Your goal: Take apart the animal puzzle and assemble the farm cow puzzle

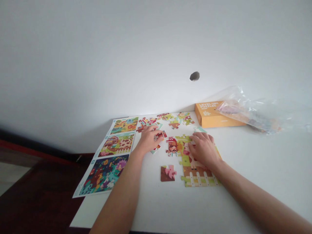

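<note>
My left hand (147,139) reaches over loose jigsaw puzzle pieces, thumb and fingers apart, with a red barn piece (159,135) showing between them. Whether its fingertips press on that piece I cannot tell. My right hand (204,148) lies with fingers spread on the joined puzzle section (198,180), which shows a cow and a white fence; the palm hides part of it. Left of that section is a red piece group (172,147) with a farmer figure. Nearer to me lies a separate pink pig piece (168,173).
A picture sheet (107,155) with three scenes lies at the left table edge. Several more pieces (174,123) are scattered towards the wall. An orange puzzle box (220,122) stands at the back right, partly under a clear plastic bag (260,113). The wall has a hole (194,76).
</note>
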### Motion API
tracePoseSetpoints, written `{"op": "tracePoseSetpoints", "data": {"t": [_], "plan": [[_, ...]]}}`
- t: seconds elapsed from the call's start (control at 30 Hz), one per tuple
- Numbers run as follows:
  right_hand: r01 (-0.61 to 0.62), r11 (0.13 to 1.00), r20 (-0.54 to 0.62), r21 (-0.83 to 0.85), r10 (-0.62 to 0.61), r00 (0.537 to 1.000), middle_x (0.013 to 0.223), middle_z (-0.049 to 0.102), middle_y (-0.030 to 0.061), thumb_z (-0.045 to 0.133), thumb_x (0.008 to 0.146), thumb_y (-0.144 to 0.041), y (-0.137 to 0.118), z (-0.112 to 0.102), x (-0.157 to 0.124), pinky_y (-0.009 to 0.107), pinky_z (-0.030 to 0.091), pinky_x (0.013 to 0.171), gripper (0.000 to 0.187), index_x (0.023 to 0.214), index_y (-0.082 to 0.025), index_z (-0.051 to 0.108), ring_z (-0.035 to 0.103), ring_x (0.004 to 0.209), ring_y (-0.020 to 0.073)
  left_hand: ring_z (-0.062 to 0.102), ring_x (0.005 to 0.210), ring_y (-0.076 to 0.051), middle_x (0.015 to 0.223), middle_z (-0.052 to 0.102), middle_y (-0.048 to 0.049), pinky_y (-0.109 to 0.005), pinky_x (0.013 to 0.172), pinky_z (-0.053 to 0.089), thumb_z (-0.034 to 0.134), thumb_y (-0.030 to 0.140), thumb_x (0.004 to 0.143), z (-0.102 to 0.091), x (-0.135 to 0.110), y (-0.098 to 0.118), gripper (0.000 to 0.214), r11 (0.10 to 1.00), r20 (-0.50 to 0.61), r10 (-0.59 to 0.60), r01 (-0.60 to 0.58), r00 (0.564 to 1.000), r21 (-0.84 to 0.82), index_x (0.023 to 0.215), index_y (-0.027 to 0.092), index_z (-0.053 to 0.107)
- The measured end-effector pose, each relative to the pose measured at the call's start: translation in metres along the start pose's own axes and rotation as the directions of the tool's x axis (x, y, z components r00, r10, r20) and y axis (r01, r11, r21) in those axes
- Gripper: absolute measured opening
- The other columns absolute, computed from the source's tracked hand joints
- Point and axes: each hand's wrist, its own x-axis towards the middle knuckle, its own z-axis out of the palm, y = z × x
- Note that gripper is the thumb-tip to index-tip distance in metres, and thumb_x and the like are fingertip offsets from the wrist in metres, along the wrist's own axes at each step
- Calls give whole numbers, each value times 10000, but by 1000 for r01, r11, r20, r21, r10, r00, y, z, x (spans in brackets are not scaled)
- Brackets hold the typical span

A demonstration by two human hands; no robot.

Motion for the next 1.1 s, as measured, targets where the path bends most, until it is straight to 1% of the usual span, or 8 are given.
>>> {"op": "tracePoseSetpoints", "data": {"t": [0.2, 0.3, 0.47, 0.67, 0.77, 0.9, 1.03, 1.1], "plan": [[12, 1000, 55, 11, -13, 998, 1088, 659, 81, 533, 904, -291, 2, -3, 1, 380, 323, 932, 254, 1070, -225, 714, 534, 1031, 254, 509, 1209, -297, 1288, 582, -86, -489, 1088, 355, 680, 404, 812, 2, -2, 5, 363, 1000, 107, 4, -2, 994, -24, 1136, 244, 714], [1, 1000, 73, 6, -2, 997, 1022, 669, 78, 528, 910, -297, 1, -5, 1, 380, 325, 901, 262, 1085, -235, 713, 541, 1001, 259, 527, 1191, -285, 1269, 605, -76, -470, 1087, 357, 692, 395, 807, 0, 0, 6, 371, 998, 115, 4, 3, 993, -65, 1145, 242, 704], [-5, 1000, 97, -2, 5, 995, 1013, 681, 90, 517, 923, -314, 1, -6, 2, 398, 320, 896, 275, 1105, -230, 705, 547, 1008, 274, 573, 1115, -271, 1190, 672, -64, -468, 1080, 357, 713, 331, 794, -4, 2, 11, 443, 993, 114, 18, -5, 993, -116, 1221, 229, 656], [-4, 1000, 86, -1, 4, 996, 994, 683, 93, 521, 921, -305, 0, -6, 1, 405, 330, 895, 263, 1089, -229, 708, 553, 1000, 276, 573, 1075, -265, 1134, 707, -63, -420, 995, 436, 714, 253, 783, -5, 2, 13, 490, 987, 94, 13, 3, 995, -161, 1265, 211, 633], [-4, 1000, 81, 2, 4, 997, 984, 683, 91, 516, 921, -295, -1, -6, 0, 403, 334, 888, 261, 1086, -231, 708, 556, 986, 271, 588, 1049, -256, 1112, 717, -62, -406, 979, 451, 709, 278, 794, -4, 3, 14, 469, 985, 68, 12, 0, 998, -171, 1253, 206, 639], [11, 1000, 62, 18, -12, 998, 967, 681, 84, 516, 915, -279, -2, -7, -1, 399, 339, 894, 255, 1075, -230, 709, 558, 980, 267, 636, 993, -209, 1073, 724, -51, -359, 948, 470, 549, 301, 923, -5, 4, 16, 242, 971, -11, 38, -40, 999, -236, 1097, 219, 696], [50, 995, -6, 91, -50, 999, 981, 687, 76, 514, 926, -287, -4, -7, -2, 396, 343, 929, 262, 1109, -220, 689, 567, 978, 252, 642, 794, -175, 839, 703, -43, -316, 820, 496, 455, 310, 965, -9, 5, 20, 266, 954, -161, -59, 8, 985, -299, 957, 191, 693], [72, 984, -47, 165, -65, 997, 991, 693, 77, 496, 947, -312, -5, -8, -2, 397, 352, 941, 287, 1162, -207, 655, 577, 974, 245, 609, 684, -155, 762, 669, -31, -293, 723, 497, 456, 338, 959, -10, 4, 26, 272, 904, -179, -129, 42, 975, -424, 925, 181, 676]]}}
